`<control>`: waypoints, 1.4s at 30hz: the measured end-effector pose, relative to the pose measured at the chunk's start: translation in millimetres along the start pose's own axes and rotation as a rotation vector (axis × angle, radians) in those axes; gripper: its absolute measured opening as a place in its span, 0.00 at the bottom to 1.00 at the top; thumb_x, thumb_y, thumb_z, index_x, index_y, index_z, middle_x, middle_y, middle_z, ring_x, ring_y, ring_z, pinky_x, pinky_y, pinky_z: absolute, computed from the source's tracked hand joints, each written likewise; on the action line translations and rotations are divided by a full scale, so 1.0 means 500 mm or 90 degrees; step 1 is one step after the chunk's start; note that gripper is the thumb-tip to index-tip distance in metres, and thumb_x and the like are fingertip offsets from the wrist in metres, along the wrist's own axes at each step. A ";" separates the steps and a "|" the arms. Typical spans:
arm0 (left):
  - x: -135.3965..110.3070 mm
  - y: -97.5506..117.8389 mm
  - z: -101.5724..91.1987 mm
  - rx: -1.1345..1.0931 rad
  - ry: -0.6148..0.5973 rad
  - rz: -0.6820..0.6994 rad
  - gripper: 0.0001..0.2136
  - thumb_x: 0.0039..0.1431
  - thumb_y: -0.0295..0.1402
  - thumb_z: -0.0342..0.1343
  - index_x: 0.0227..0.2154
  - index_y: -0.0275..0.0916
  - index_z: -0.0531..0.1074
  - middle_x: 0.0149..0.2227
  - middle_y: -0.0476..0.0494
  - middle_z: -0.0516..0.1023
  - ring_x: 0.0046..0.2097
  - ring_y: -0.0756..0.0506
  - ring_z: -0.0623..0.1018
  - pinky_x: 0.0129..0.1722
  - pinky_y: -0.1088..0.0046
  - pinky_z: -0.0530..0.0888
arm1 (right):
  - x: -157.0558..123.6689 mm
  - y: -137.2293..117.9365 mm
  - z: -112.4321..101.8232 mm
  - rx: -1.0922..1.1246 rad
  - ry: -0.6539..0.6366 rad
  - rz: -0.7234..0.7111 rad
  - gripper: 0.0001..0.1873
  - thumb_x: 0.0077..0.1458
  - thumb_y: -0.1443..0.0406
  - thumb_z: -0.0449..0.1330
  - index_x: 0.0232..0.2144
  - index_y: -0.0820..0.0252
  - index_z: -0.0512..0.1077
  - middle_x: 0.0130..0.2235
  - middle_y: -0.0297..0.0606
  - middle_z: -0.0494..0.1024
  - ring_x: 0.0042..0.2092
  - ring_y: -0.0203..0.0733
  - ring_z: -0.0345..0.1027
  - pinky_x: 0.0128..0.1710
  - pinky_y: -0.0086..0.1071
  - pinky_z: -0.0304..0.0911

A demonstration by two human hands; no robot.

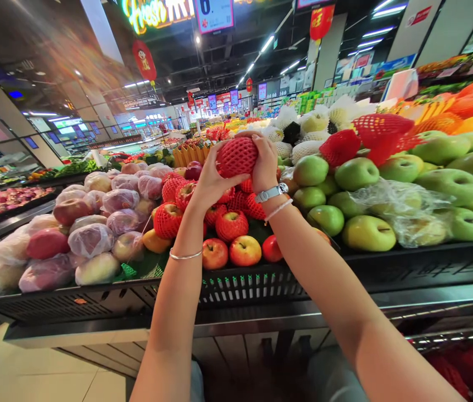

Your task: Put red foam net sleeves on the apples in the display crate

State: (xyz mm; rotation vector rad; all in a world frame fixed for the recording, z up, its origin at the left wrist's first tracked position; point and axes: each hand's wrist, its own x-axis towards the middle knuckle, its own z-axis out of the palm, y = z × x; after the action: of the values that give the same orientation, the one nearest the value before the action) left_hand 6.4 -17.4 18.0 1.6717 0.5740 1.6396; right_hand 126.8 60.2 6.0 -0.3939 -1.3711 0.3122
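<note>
Both my hands are raised over a fruit display and hold one round fruit wrapped in a red foam net (236, 156). My left hand (208, 181) cups it from the left with fingers curled around it. My right hand (265, 162) grips it from the right and top; a watch and a thin bracelet sit on that wrist, a bangle on the left wrist. Below the hands lie red apples (244, 251), some in red nets (231, 225).
A black slotted display stand (236, 287) runs across the front. Plastic-wrapped fruit (90, 240) is piled at the left, green apples (368, 233) at the right, with loose red nets (381, 133) on top. More produce stands and shop aisles stretch behind. Tiled floor lies at lower left.
</note>
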 end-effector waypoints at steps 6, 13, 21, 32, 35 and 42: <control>0.024 -0.022 -0.028 0.112 0.109 0.068 0.28 0.37 0.28 0.72 0.44 0.41 0.69 0.48 0.44 0.75 0.57 0.42 0.73 0.60 0.67 0.67 | 0.010 0.026 0.004 0.027 -0.066 0.062 0.41 0.63 0.42 0.24 0.63 0.54 0.58 0.65 0.41 0.62 0.64 0.42 0.60 0.55 0.42 0.67; 0.035 -0.006 -0.088 0.653 0.349 0.075 0.31 0.45 0.34 0.68 0.52 0.44 0.60 0.58 0.39 0.66 0.62 0.39 0.67 0.64 0.60 0.66 | 0.012 0.067 0.000 0.017 0.030 0.139 0.37 0.63 0.41 0.35 0.56 0.57 0.66 0.55 0.47 0.72 0.51 0.43 0.73 0.42 0.38 0.72; 0.142 -0.009 -0.088 0.735 0.285 -0.014 0.37 0.45 0.34 0.68 0.57 0.33 0.59 0.60 0.27 0.61 0.63 0.28 0.65 0.63 0.53 0.63 | 0.004 0.046 0.015 0.034 0.074 0.118 0.33 0.58 0.39 0.41 0.43 0.57 0.68 0.49 0.46 0.76 0.50 0.43 0.72 0.46 0.40 0.70; 0.176 -0.079 -0.102 1.032 0.074 -0.309 0.46 0.44 0.42 0.68 0.62 0.26 0.54 0.60 0.16 0.62 0.58 0.26 0.71 0.56 0.54 0.69 | -0.006 0.009 0.033 0.019 0.047 0.158 0.32 0.60 0.41 0.43 0.37 0.58 0.74 0.39 0.42 0.78 0.41 0.41 0.73 0.41 0.36 0.70; 0.178 -0.095 -0.116 1.065 0.011 -0.386 0.44 0.46 0.43 0.66 0.62 0.25 0.55 0.59 0.15 0.63 0.60 0.27 0.70 0.56 0.55 0.69 | -0.005 0.012 0.035 0.016 0.020 0.174 0.31 0.62 0.42 0.43 0.38 0.59 0.74 0.40 0.43 0.79 0.42 0.41 0.74 0.43 0.36 0.70; 0.178 -0.103 -0.119 1.121 -0.080 -0.403 0.40 0.54 0.48 0.58 0.63 0.26 0.55 0.61 0.13 0.61 0.63 0.25 0.65 0.58 0.50 0.65 | -0.007 0.007 0.042 -0.012 -0.032 0.141 0.32 0.61 0.41 0.44 0.33 0.58 0.75 0.29 0.38 0.77 0.40 0.42 0.74 0.46 0.37 0.71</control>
State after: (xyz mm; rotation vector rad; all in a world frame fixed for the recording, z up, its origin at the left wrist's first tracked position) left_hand -35.0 92.7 35.2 2.0984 2.5737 0.2524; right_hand 105.5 63.5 4.6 -0.5586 -1.3824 0.4955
